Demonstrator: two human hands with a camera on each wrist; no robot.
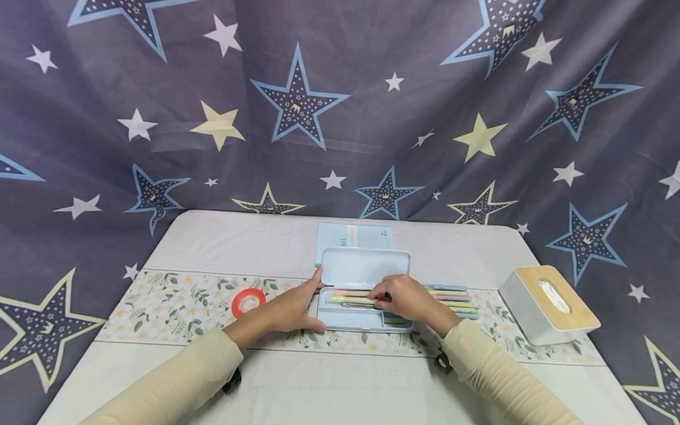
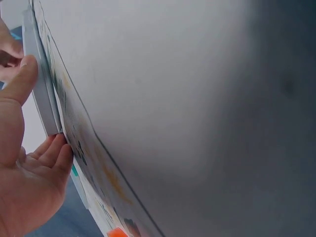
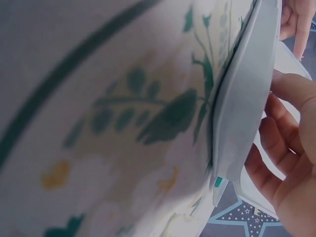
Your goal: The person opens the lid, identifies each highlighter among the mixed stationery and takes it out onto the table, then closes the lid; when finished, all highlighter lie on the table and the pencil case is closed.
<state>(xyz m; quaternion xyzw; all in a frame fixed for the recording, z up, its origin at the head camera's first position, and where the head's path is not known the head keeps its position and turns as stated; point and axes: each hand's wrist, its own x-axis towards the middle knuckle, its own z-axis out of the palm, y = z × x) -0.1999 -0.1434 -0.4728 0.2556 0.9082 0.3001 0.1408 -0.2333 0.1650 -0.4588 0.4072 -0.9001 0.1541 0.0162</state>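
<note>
A pale blue pencil case point(image 1: 366, 267) lies with its lid raised on the table. My left hand point(image 1: 293, 308) grips its left end; in the left wrist view the thumb point(image 2: 24, 79) lies along the near wall and the fingers bend round the end. Inside lie several pens point(image 1: 347, 300), pink, yellow and silver, partly covered by my right hand point(image 1: 406, 298). That hand reaches into the case with curled fingers point(image 3: 271, 133); the near wall hides their tips in the right wrist view, so a hold on a pen is unclear. A dark green item point(image 1: 394, 319) sits in the right corner.
Several pastel pens point(image 1: 451, 298) lie right of the case, partly behind my right hand. A light blue notebook point(image 1: 366, 236) lies behind the lid. A red ring-shaped roll point(image 1: 248, 303) is at left, and a tissue box point(image 1: 549, 304) stands at right on the floral runner point(image 1: 164, 307).
</note>
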